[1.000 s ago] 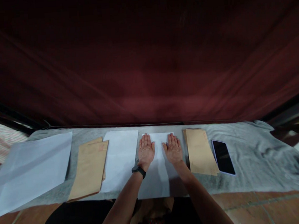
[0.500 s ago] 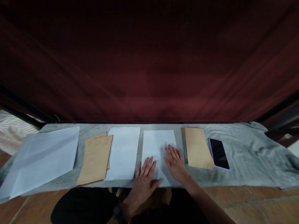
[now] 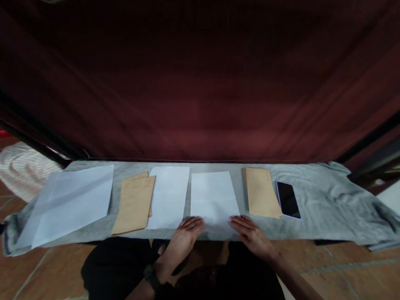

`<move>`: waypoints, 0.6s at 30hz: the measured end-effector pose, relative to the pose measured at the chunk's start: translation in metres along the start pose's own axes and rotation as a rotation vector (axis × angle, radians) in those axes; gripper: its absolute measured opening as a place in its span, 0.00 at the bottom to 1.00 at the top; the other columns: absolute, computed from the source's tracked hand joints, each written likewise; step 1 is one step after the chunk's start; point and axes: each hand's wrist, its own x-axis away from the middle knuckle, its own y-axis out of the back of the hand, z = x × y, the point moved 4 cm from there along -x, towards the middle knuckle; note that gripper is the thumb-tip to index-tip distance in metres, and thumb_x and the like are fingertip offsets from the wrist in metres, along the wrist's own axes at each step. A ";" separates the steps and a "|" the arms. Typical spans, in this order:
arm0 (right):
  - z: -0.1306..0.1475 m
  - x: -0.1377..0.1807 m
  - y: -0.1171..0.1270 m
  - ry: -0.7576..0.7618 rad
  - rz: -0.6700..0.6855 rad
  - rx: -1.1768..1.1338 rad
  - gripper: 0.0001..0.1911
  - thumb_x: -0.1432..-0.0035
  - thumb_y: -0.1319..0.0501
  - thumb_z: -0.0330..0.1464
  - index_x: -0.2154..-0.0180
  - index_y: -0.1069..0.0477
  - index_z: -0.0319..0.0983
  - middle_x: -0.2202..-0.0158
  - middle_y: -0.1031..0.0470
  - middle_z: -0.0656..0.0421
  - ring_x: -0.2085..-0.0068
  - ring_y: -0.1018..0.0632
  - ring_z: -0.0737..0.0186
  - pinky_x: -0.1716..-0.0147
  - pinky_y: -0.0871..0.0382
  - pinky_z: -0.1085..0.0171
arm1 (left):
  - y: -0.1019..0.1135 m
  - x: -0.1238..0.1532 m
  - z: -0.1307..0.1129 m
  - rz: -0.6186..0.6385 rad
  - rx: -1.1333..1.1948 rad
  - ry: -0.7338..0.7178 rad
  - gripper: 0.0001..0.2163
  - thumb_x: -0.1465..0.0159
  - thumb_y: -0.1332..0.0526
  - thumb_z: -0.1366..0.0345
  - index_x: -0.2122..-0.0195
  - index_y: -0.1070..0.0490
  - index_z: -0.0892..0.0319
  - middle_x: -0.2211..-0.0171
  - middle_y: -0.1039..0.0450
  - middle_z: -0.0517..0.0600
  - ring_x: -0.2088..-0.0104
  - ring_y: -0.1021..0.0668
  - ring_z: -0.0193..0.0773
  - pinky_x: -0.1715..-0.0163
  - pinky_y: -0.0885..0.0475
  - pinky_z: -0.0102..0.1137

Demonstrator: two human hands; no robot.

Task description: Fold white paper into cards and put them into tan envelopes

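A white sheet of paper point(image 3: 213, 197) lies flat on a grey cloth point(image 3: 327, 200) spread over the floor. My left hand point(image 3: 184, 237) rests at the sheet's near left corner, fingers stretched out and close together. At the near right corner sits my right hand point(image 3: 249, 232), its fingers likewise extended on the paper's edge. Neither hand holds anything. A dark band point(image 3: 150, 277) circles my left wrist.
Left of the sheet lie another white sheet point(image 3: 169, 195), brown envelopes point(image 3: 134, 204) and a large white sheet point(image 3: 70, 202). To the right are a brown envelope point(image 3: 260, 191) and a black phone point(image 3: 287, 199). A dark red curtain point(image 3: 195, 86) hangs behind; tiled floor point(image 3: 31, 280) lies in front.
Both hands slid from the far end of the sheet down to its near edge. The camera drew back and tilted, so the cloth sits higher in the picture.
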 end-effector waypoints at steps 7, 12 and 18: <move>-0.006 0.016 0.002 -0.176 -0.183 -0.306 0.13 0.32 0.42 0.37 0.52 0.20 0.48 0.51 0.19 0.57 0.46 0.21 0.54 0.43 0.28 0.52 | 0.009 0.022 0.007 -0.103 0.208 0.107 0.13 0.34 0.39 0.70 0.51 0.23 0.52 0.49 0.21 0.48 0.46 0.22 0.42 0.42 0.27 0.40; -0.006 0.014 0.002 -0.203 -0.203 -0.349 0.16 0.37 0.40 0.33 0.49 0.22 0.47 0.47 0.21 0.56 0.43 0.24 0.54 0.40 0.31 0.49 | 0.006 0.014 0.021 -0.116 0.267 0.272 0.15 0.37 0.43 0.75 0.56 0.21 0.52 0.49 0.21 0.49 0.46 0.22 0.41 0.41 0.29 0.40; -0.008 0.011 0.003 -0.226 -0.251 -0.347 0.14 0.34 0.43 0.37 0.53 0.20 0.46 0.50 0.19 0.56 0.46 0.21 0.53 0.41 0.30 0.49 | 0.014 0.009 0.019 -0.115 0.373 0.321 0.11 0.33 0.43 0.62 0.57 0.20 0.53 0.53 0.19 0.50 0.50 0.20 0.42 0.45 0.27 0.38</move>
